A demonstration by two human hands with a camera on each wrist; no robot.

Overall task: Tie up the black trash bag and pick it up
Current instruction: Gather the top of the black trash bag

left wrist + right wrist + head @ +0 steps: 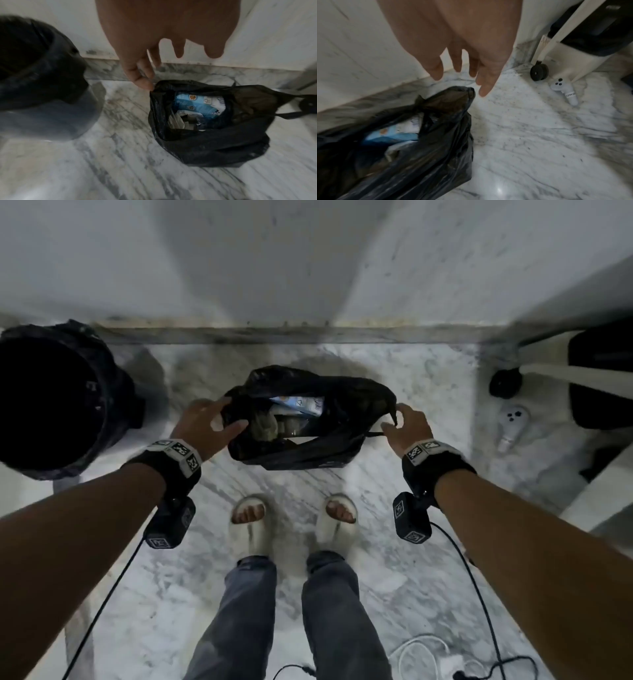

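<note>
A black trash bag (308,446) stands on the marble floor between my hands, its mouth gaping. Inside lie a blue-and-white carton (197,105) and crumpled paper. My left hand (209,419) is at the bag's left rim with fingers spread; in the left wrist view a fingertip (144,83) touches the rim of the bag (214,146). My right hand (407,426) hovers at the bag's right corner. Seen from the right wrist, its fingers (486,83) hang straight, just beside the pointed corner of the bag (453,97), gripping nothing.
A round bin (51,398) with a black liner stands at the left. The wall's skirting (308,333) runs behind the bag. At the right are a caster wheel (505,383) under cream furniture and a white device (512,422) on the floor. Cables (445,659) lie behind my feet.
</note>
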